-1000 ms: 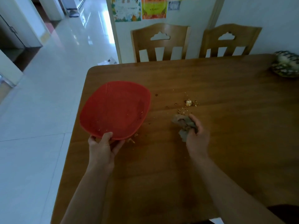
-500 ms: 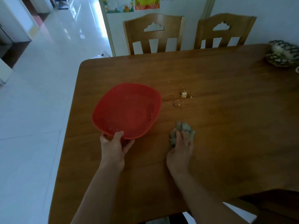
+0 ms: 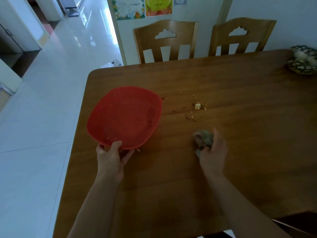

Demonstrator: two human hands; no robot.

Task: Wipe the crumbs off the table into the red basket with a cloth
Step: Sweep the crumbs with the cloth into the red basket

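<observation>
Right hand (image 3: 212,150), gripping the cloth (image 3: 203,139), has swung back near the crumbs (image 3: 195,111) while the left hand (image 3: 111,155) holds the basket (image 3: 123,115), so another sweep's probably coming.

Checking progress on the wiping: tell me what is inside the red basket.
A few small crumbs lie scattered inside the red basket. The left hand grips its near rim and covers that bit of the inside.

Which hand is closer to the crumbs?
Right. The right hand, holding the cloth, is just below the crumbs; the left hand grips the basket, farther away.
</observation>
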